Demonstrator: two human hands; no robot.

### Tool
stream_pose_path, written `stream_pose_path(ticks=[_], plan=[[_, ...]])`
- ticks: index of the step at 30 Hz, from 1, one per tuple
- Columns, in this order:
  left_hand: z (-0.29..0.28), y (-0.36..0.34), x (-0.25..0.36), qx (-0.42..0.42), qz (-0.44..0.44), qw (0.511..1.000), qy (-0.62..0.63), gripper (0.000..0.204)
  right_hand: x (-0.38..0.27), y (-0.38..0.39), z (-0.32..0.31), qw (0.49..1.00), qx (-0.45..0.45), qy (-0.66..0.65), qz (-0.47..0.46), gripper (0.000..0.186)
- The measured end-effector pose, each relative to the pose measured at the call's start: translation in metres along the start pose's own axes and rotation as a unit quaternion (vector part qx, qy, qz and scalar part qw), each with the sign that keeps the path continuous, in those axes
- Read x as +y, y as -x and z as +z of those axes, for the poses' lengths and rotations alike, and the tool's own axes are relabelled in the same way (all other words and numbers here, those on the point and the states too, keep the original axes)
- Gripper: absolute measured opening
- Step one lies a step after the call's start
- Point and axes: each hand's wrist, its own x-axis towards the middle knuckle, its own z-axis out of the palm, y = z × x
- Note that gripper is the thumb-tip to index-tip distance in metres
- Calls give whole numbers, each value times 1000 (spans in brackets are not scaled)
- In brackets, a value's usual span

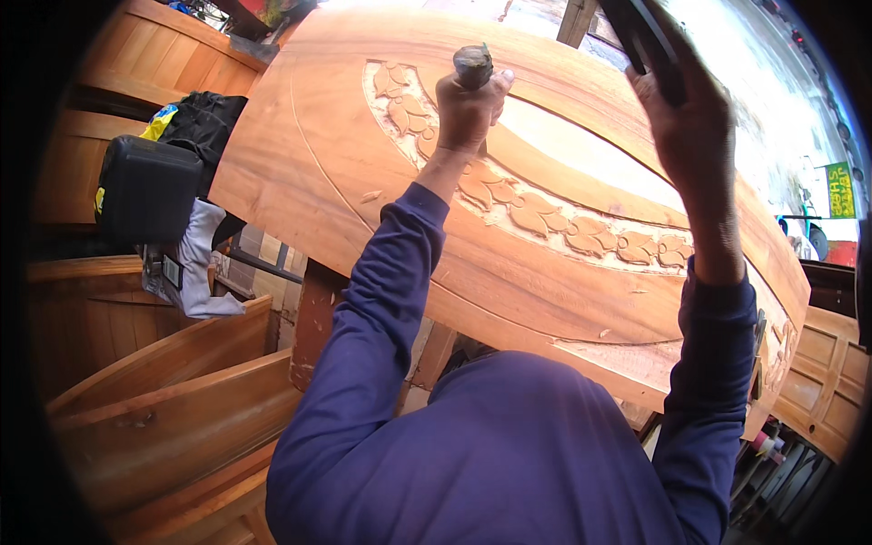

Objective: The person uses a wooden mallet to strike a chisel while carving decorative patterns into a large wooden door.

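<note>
A wooden door panel (545,282) lies in front of me, carved with a curved band of leaves and flowers (536,216). My left hand (468,113) is closed around an upright chisel (472,65), over the upper part of the band. The worn, frayed end of the handle shows above the fist; its blade is mostly hidden beneath. Raised at the upper right, my right hand (695,136) grips a dark mallet (649,45). The mallet is apart from the chisel, and the top edge of the picture cuts it off.
Wood chips (371,195) are scattered on the panel. To the left are a black case (150,189), a black bag (204,123) and a grey cloth (198,263). Wooden boards (173,409) lean at the lower left. Another panelled door (831,377) stands at the right.
</note>
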Motion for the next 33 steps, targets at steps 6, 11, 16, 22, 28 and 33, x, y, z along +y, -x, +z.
stream_pose_path(ticks=[6, 11, 16, 22, 28, 33], plan=[[-1, 6, -9, 5, 38, 998, -42, 34, -26, -57, -19, 948, 54, 280, -140, 49], [7, 1, -13, -33, 18, 999, -11, 23, 33, 12, 55, 957, -129, 189, -176, 56], [-1, 4, -6, -82, -22, 996, -7, 35, 25, 13, 51, 966, -139, 181, -120, 68], [-7, -22, -25, -42, 5, 998, -35, 27, 24, 37, 22, 980, -113, 157, -52, 66], [-16, -22, -18, 35, 21, 999, 9, 34, 12, 45, -16, 987, -85, 139, 14, 71], [6, 0, -7, 2, -6, 1000, 26, 26, 3, 44, -26, 987, -95, 103, 78, 71]])
